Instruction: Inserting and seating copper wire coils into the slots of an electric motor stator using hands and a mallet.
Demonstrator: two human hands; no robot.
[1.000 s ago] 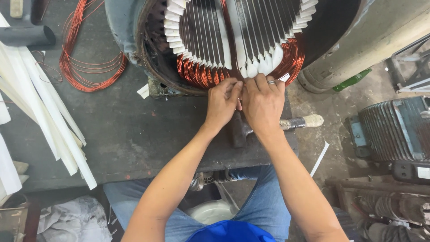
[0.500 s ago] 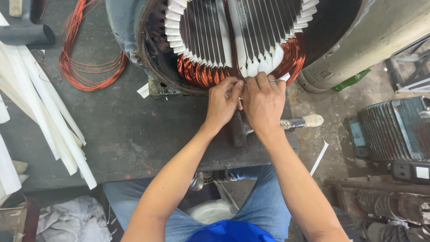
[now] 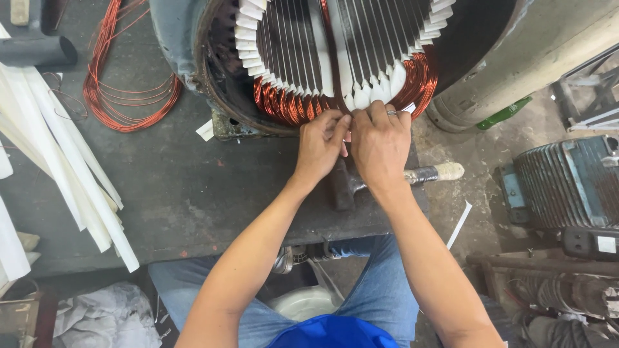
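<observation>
- At the near rim of the motor stator (image 3: 213,77), both hands work side by side on the copper windings (image 3: 284,106), glossy reddish loops that bulge out below the ribbed steel core.
- White insulating paper tips (image 3: 374,90) stick out of the slots in a curved row, smooth and stiff, just above the fingers.
- The left hand (image 3: 319,148) has its fingertips pinched together against the winding edge; what it has between them is too small to tell.
- The right hand (image 3: 380,145), a ring on one finger, curls its fingers over the same spot, touching the left hand; whether it grips anything cannot be told.
- Under the hands, a hammer (image 3: 387,180) lies on the dark, scuffed workbench (image 3: 187,193), its pale handle end poking out to the right.
- To the left lie a loose coil of copper wire (image 3: 122,96) and long white paper strips (image 3: 64,161).
</observation>
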